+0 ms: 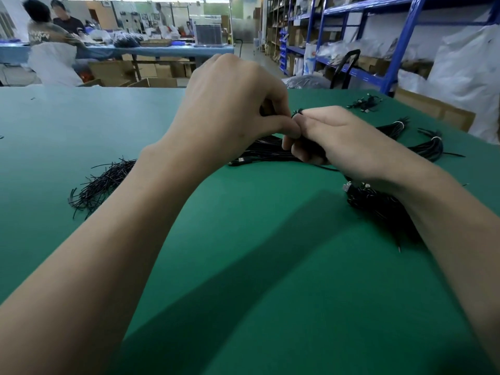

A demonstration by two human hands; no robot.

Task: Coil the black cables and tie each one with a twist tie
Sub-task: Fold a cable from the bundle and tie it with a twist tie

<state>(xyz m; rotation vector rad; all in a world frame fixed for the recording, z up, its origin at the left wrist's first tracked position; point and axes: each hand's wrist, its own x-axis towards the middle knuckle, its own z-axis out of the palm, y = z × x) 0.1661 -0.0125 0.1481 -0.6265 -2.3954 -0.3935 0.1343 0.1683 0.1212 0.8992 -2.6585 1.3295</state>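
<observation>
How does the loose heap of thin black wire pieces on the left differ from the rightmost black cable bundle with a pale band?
The heap of thin black wire pieces lies loose and splayed, strands pointing many ways; the banded black cable bundle is cinched by a pale band, strands running together. The heap's strands look thinner than the bundle's cables. Both are black and lie on the green table.

Green table (243, 266), blue shelving (403, 41), cardboard boxes (111, 73)

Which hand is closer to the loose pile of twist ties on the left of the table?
Left. The left hand is right of the twist tie pile and farther back; the right hand lies beyond it, farther right.
</observation>
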